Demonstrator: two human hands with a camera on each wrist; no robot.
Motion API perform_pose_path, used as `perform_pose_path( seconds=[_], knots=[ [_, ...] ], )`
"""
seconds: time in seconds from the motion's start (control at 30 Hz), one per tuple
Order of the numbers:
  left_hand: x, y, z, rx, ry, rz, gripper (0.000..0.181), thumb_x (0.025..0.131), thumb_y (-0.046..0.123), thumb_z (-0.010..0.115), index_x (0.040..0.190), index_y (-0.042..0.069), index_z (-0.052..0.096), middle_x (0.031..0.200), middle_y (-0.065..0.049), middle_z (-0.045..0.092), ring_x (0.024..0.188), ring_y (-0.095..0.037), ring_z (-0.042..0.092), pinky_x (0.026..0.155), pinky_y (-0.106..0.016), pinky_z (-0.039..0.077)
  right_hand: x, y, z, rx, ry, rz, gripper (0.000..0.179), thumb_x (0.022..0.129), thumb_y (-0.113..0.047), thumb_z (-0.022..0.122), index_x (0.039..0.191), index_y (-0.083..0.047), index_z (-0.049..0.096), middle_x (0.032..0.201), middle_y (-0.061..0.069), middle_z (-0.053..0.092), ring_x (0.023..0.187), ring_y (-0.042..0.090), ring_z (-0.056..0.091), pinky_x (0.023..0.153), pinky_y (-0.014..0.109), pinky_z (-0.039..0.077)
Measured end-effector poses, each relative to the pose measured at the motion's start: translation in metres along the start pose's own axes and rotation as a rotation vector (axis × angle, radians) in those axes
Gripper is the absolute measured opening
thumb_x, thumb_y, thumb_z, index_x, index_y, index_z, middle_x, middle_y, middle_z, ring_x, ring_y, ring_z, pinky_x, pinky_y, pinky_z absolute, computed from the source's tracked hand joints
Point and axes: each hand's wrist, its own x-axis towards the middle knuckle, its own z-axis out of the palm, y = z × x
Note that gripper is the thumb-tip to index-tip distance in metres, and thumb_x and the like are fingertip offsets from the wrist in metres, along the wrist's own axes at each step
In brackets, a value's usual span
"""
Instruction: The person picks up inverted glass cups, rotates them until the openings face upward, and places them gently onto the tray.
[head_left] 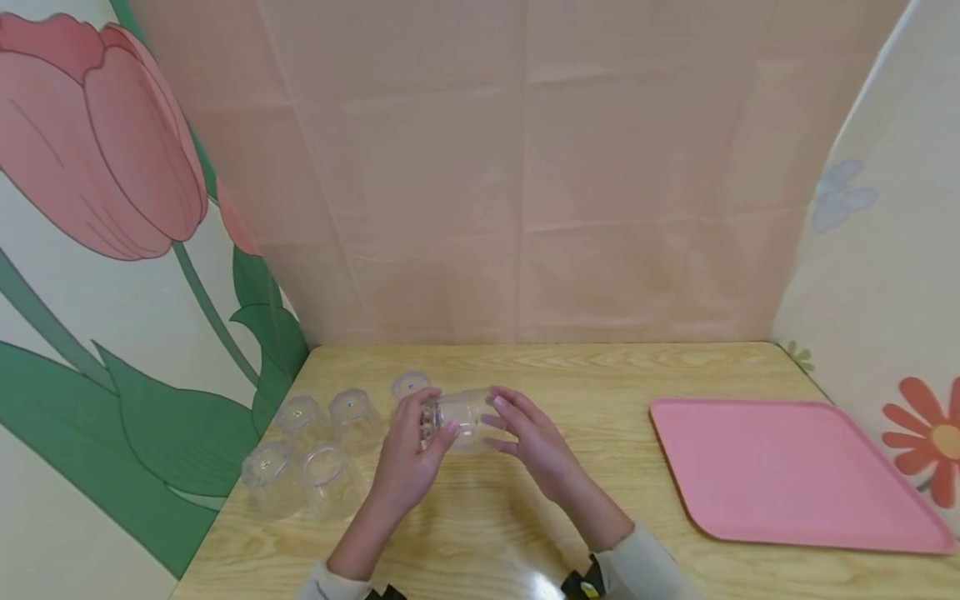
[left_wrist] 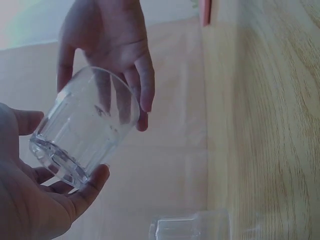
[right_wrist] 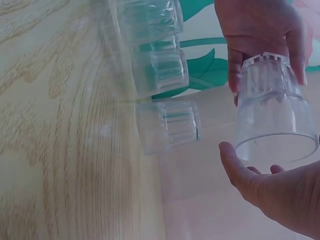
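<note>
A clear tumbler [head_left: 463, 417] lies sideways in the air between the two hands. My left hand [head_left: 408, 462] grips it around its thick, faceted base, thumb on the near side. At the open rim, on the other end, is my right hand [head_left: 542, 446], its fingers loosely spread. In the left wrist view, the right-hand fingers [left_wrist: 145, 82] reach past the tumbler's mouth and partly show through its wall. The right wrist view has the tumbler [right_wrist: 272, 107] with its mouth facing the right hand [right_wrist: 280, 195], fingertips close by the rim.
Several more clear tumblers [head_left: 324, 479] stand upside down at the left of the wooden table [head_left: 480, 533], one farther back [head_left: 410, 383]. A flat pink tray [head_left: 787, 467] lies at the right. A pink cloth backdrop [head_left: 525, 208] hangs behind the table, with flower-printed panels at both sides.
</note>
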Motion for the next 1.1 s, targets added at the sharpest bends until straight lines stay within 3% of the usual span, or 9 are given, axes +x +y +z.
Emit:
perform_pose_path(
  seconds=[0.4,0.63,0.83,1.1],
  knots=[
    [-0.0009,-0.0009,0.0029,-0.104,-0.005,0.015,0.049,0.098,0.025,0.067,0.140,0.009,0.049,0.132,-0.012,0.055,0.107,-0.029,0.063,0.083,-0.033,0.058,0.0020,-0.0010,0.0022,0.070,-0.039,-0.010,0.059,0.105,-0.041,0.052,0.153,-0.009,0.038,0.147,0.020,0.047,0.131,0.037,0.049,0.100,0.045,0.053],
    [-0.0021,-0.0015,0.0042,-0.175,-0.068,-0.035,0.048,0.101,0.025,0.062,0.143,0.009,0.045,0.134,-0.016,0.052,0.105,-0.029,0.061,0.078,-0.028,0.057,0.0000,-0.0062,0.0017,0.060,-0.077,-0.022,0.061,0.105,-0.038,0.051,0.155,-0.007,0.033,0.151,0.023,0.042,0.133,0.038,0.048,0.102,0.046,0.051],
    [-0.0021,-0.0006,0.0041,-0.198,-0.110,-0.066,0.050,0.102,0.027,0.061,0.146,0.011,0.042,0.138,-0.015,0.048,0.106,-0.027,0.057,0.080,-0.031,0.056,-0.0007,-0.0064,0.0009,0.051,-0.044,-0.010,0.058,0.104,-0.037,0.054,0.153,-0.011,0.038,0.150,0.019,0.044,0.130,0.035,0.051,0.099,0.043,0.053],
    [-0.0001,-0.0023,0.0059,-0.179,-0.138,-0.045,0.053,0.103,0.031,0.060,0.147,0.010,0.040,0.141,-0.012,0.047,0.112,-0.025,0.056,0.090,-0.034,0.054,-0.0023,-0.0083,-0.0003,0.010,0.016,-0.009,0.056,0.102,-0.038,0.059,0.150,-0.012,0.044,0.145,0.017,0.049,0.126,0.035,0.053,0.096,0.043,0.055]
  ],
)
